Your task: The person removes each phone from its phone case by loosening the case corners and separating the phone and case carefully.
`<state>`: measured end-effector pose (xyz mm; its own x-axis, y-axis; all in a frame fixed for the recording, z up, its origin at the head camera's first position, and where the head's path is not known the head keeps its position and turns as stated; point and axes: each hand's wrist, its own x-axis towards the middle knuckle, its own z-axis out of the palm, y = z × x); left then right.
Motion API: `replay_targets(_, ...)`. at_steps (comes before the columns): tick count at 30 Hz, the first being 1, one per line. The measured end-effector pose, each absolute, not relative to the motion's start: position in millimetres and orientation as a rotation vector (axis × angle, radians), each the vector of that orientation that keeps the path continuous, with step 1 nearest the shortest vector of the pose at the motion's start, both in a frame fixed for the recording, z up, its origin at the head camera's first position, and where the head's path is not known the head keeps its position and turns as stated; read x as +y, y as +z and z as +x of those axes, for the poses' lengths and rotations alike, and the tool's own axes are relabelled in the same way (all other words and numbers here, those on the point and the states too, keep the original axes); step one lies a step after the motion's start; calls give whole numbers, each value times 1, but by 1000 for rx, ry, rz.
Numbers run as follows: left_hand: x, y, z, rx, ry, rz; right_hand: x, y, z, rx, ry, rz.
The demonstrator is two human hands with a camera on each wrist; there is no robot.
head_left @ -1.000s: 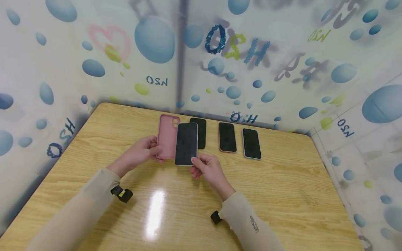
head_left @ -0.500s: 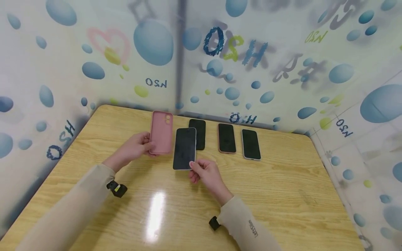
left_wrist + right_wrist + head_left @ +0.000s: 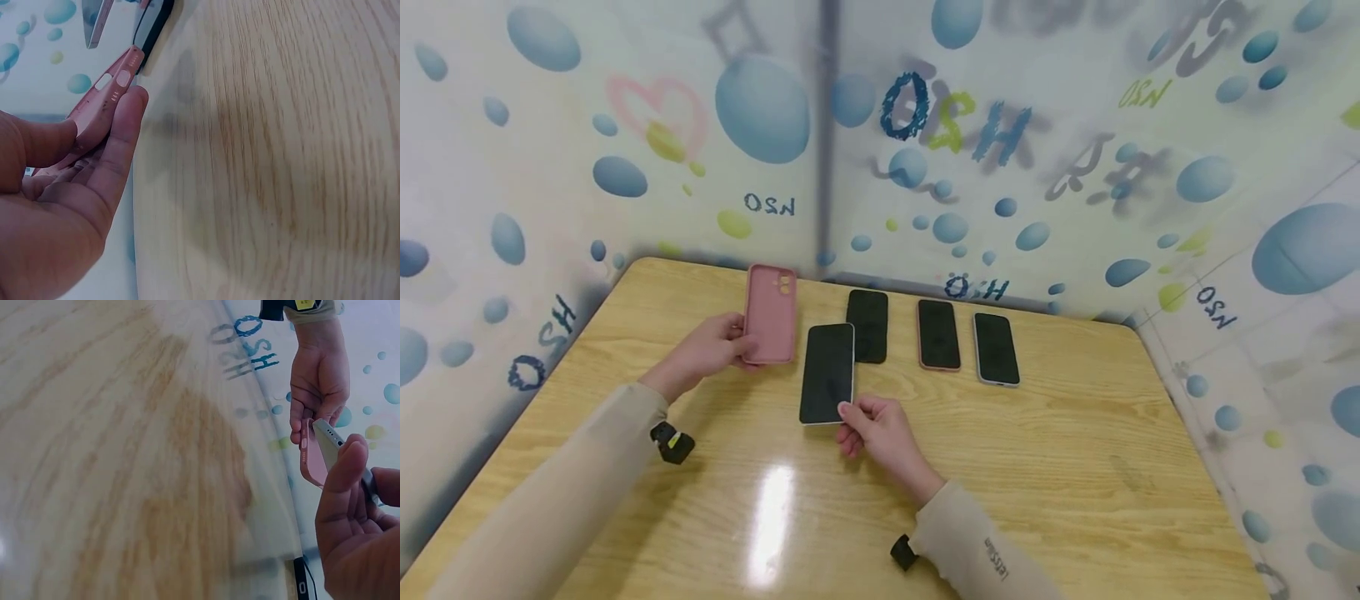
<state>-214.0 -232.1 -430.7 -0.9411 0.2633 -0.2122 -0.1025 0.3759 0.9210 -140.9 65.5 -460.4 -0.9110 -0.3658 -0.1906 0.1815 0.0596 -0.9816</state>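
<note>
My left hand (image 3: 706, 350) pinches the lower left corner of a pink phone case (image 3: 771, 317), its inside facing up and camera cutouts at the top right. In the left wrist view the thumb lies on the inner side of the case (image 3: 100, 112), fingers behind. My right hand (image 3: 883, 437) pinches the lower right corner of a dark-screened smartphone (image 3: 827, 375), thumb on top. Its pale edge shows in the right wrist view, where the phone (image 3: 329, 439) overlaps the case. Seen from the head, a gap separates phone and case.
Behind the held phone lies a black phone or case (image 3: 869, 325), partly covered by it. Two more phones rest to the right, one pink-edged (image 3: 938, 335) and one pale-edged (image 3: 997, 350). The wooden table (image 3: 1037, 475) meets a patterned wall (image 3: 880, 192) at the back.
The case, in my left hand, has moved left away from the phone, which overlapped it before. My right hand has brought the phone slightly left and nearer to me.
</note>
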Motion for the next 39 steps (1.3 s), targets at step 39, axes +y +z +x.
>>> replay_targets(39,-234,-431,-231,2332,1531,113,47,-472,-127,1889,-1833,-56)
